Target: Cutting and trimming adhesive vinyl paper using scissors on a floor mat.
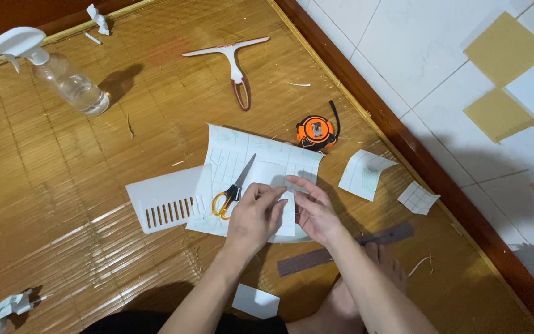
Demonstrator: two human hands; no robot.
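Both hands are meeting over a small white sheet piece [288, 213]: the left hand [256, 218] is pinching its near edge between thumb and curled fingers, while the right hand [314, 210] is pinching the opposite edge, fingers drawn together. Under them is lying a larger white gridded backing sheet [261, 158], curling up at its far edge. Just left of the left hand, yellow-handled scissors [233, 188] are resting on that sheet, and beyond them a white slotted plastic panel [163, 199]. Below the right wrist a dark ruler [347, 241] is lying on the bamboo mat [63, 185]. Farther out past the fingertips are sitting an orange tape measure [316, 131], a squeegee [235, 62] and a clear spray bottle [63, 77].
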